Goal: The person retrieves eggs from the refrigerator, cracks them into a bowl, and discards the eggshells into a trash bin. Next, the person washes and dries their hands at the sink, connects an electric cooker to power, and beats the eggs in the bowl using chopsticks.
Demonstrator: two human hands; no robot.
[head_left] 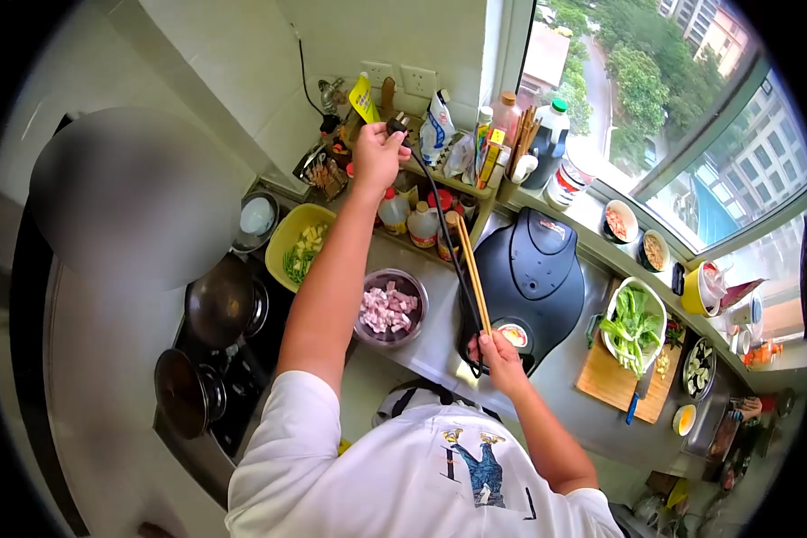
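My left hand is closed on a black power plug, held up toward the wall sockets and apart from them. From the plug a black cord hangs down past my right hand. That hand is closed around a pair of long wooden chopsticks, tips pointing up and away. Beside it lies a dark electric griddle with its lid down. A metal bowl of cut raw meat sits on the counter between my arms.
To the left are a yellow basin of chopped vegetables and a stove with dark pots. A cutting board with a blue-handled knife and a bowl of greens stand right. Bottles crowd the corner shelf. A blurred person is at far left.
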